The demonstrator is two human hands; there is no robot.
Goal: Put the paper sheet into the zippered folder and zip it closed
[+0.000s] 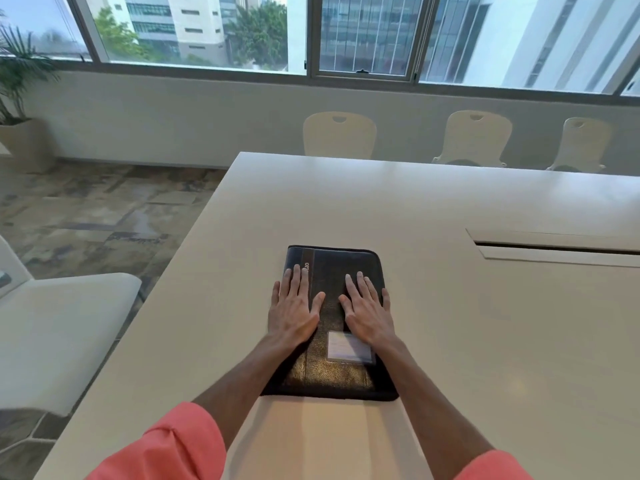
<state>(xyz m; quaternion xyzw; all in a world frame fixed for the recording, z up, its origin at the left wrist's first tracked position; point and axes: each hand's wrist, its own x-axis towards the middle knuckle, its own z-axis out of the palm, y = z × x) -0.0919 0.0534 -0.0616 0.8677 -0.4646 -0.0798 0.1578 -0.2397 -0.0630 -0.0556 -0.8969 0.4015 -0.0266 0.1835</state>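
Partial lettering is the only print on the zippered folder

A few pale letters run sideways along the grey stripe near the black cover's far left corner. They appear to read "oro", though they are too small to be sure, and the fingers of the left hand cover the rest of the word. A pale card in a clear pocket lower on the cover carries faint lines of print, too blurred to read.
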